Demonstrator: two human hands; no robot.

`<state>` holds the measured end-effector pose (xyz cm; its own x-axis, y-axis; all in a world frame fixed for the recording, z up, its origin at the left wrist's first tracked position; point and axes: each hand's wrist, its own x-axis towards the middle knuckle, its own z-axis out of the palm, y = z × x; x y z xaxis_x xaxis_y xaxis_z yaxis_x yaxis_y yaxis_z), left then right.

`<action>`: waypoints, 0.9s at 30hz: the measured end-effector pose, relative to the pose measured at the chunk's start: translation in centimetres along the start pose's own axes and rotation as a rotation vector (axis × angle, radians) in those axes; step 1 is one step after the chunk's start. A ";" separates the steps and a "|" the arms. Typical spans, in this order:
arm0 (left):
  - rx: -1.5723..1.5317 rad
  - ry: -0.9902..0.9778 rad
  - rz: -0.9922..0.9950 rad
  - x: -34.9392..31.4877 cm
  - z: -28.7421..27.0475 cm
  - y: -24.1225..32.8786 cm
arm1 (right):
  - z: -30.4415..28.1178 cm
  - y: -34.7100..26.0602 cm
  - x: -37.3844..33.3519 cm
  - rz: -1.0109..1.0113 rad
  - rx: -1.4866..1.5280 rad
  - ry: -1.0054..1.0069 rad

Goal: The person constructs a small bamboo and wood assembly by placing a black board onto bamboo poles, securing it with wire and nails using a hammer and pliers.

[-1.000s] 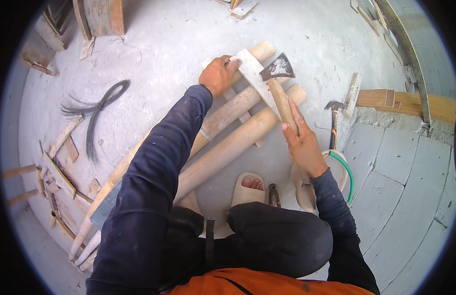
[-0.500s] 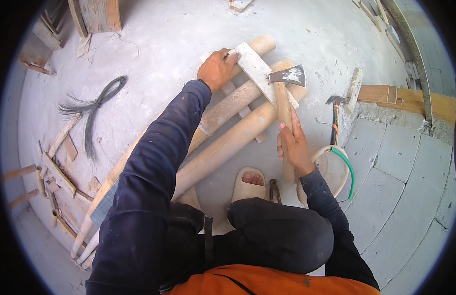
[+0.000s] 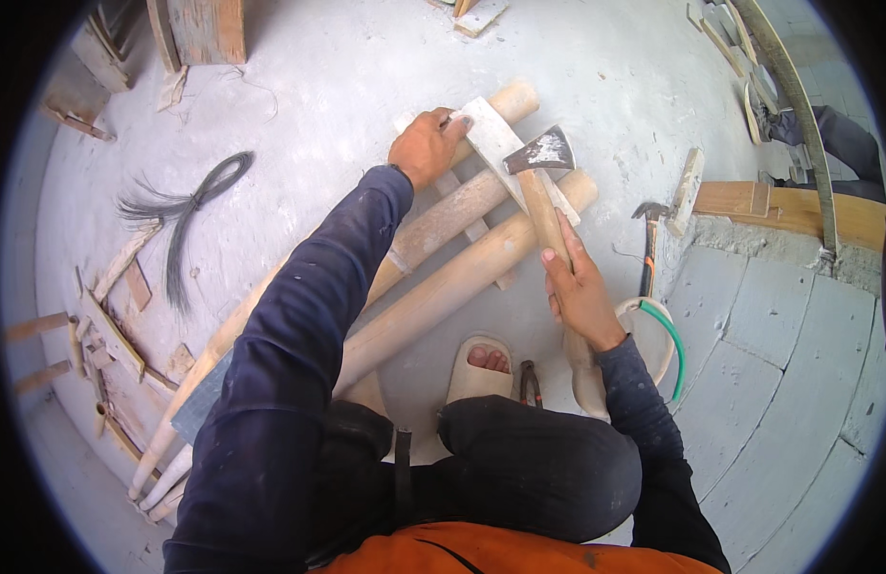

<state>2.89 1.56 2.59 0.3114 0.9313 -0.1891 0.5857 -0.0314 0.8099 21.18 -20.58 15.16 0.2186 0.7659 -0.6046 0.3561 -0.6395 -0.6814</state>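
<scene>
My right hand is closed round the wooden handle of an axe. Its dark, paint-flecked head lies over a short whitish board, on the right edge; whether it touches the wood I cannot tell. The board rests across the ends of round wooden poles that slant away to the lower left. With curled fingers, my left hand grips the board's upper left part. Thin wooden crosspieces show under the poles.
A bundle of dark wire lies on the left. Right of me are a claw hammer, a pale bucket with a green hose piece, and pincers by my foot. Scrap wood lies far left. Another person's legs show far right.
The axe head has swung left over the board, and its handle slants more. My right hand has shifted slightly. Another person's legs have come into view at the right.
</scene>
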 end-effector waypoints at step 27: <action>0.141 0.038 0.043 1.4 0.9 0.1 | 0.7 8.7 -4.4 -0.328 -0.115 0.219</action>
<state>4.04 2.56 1.88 0.3119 0.9408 -0.1324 0.6726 -0.1202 0.7301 22.63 -29.57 11.62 0.2609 0.9319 -0.2522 0.5353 -0.3570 -0.7655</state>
